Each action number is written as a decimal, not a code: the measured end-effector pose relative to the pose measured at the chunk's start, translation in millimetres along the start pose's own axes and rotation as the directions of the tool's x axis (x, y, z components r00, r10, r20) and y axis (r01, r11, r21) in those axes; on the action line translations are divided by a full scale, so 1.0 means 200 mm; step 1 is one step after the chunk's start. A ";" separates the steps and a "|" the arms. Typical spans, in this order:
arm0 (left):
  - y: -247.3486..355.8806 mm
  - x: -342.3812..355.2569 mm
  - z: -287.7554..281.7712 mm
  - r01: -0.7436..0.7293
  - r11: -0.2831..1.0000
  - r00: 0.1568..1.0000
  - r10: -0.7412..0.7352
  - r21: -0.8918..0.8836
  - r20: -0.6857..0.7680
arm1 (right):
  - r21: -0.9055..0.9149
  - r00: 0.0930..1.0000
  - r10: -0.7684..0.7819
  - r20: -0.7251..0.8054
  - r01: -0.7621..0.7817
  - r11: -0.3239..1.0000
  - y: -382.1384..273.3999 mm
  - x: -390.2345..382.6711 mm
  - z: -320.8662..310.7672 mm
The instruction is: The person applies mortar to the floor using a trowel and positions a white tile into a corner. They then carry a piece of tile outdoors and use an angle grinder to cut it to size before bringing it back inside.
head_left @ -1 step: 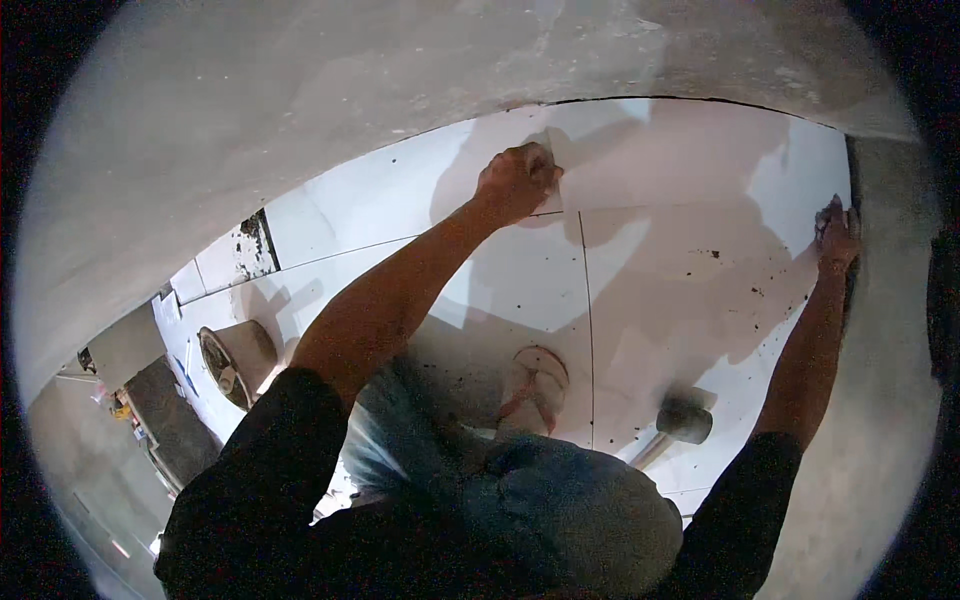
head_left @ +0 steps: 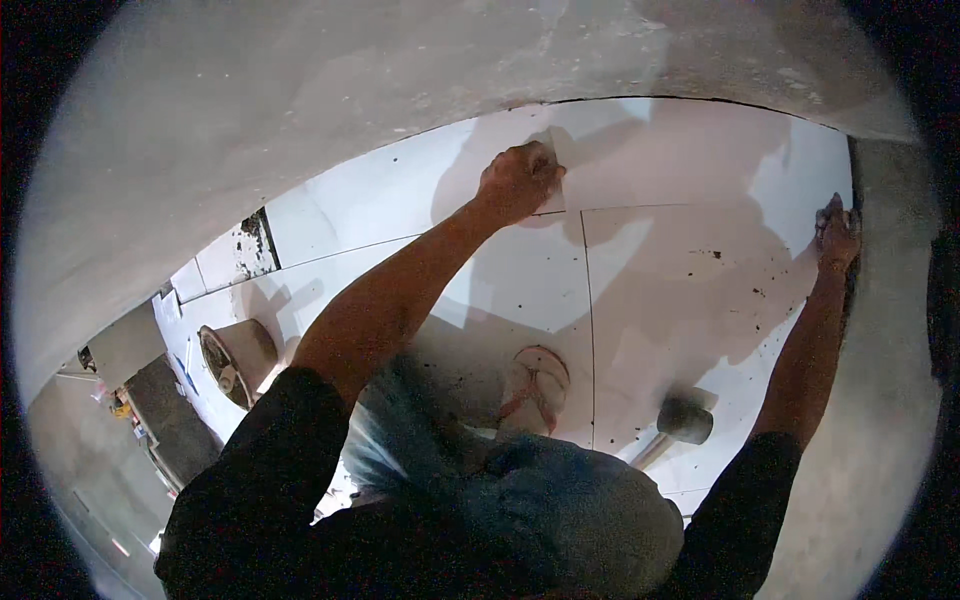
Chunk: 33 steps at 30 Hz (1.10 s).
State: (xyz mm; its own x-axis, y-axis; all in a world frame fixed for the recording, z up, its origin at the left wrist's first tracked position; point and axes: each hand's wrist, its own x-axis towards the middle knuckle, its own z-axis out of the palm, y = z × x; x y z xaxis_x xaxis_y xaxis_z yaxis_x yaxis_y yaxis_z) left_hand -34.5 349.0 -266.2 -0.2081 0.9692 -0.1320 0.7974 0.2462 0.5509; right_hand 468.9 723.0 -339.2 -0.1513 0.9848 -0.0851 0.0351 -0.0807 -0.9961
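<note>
My left hand [head_left: 520, 182] is closed beside the joint between white tiles near the far wall. Its fingers are bunched, and what they hold, if anything, is hidden; a thin greyish strip [head_left: 556, 190] shows just beyond them. My right hand [head_left: 837, 235] lies with fingers stretched out on the right end of a large white floor tile [head_left: 700, 145], beside the narrow dark gap along the right wall. Between my arms, another white tile [head_left: 650, 260] carries small dark crumbs. A mallet [head_left: 686, 416] with a dark head and light handle lies near my right forearm.
A dirty bucket [head_left: 250, 355] stands left of my left arm. A dark, uncovered patch [head_left: 255, 243] interrupts the tiles at the far left. A sandalled foot [head_left: 535, 385] rests on the tiles. Grey walls [head_left: 400, 90] border the floor ahead and at right.
</note>
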 end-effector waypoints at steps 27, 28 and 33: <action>0.21 0.03 -0.13 0.220 0.829 0.975 -0.174 -0.515 0.136 | -0.823 0.871 -0.139 -0.471 -0.377 0.425 -0.49 -0.31 0.59; 0.25 0.04 -0.11 0.199 0.829 0.979 -0.143 -0.523 0.146 | -0.808 0.846 -0.212 -0.489 -0.347 0.476 -0.43 -0.30 0.51; 0.26 0.05 -0.10 0.373 0.654 0.928 -0.278 -0.658 0.250 | -0.767 0.801 -0.209 -0.560 -0.407 0.497 -0.44 -0.38 0.66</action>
State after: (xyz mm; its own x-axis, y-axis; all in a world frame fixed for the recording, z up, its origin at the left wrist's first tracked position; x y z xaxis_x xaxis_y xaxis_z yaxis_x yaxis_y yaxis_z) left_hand -5.9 372.3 -222.1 -0.2727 0.8329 -0.4815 0.0707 0.5164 0.8534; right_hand 347.5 635.8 -248.5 0.4249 0.8923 0.1525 0.8364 -0.3226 -0.4431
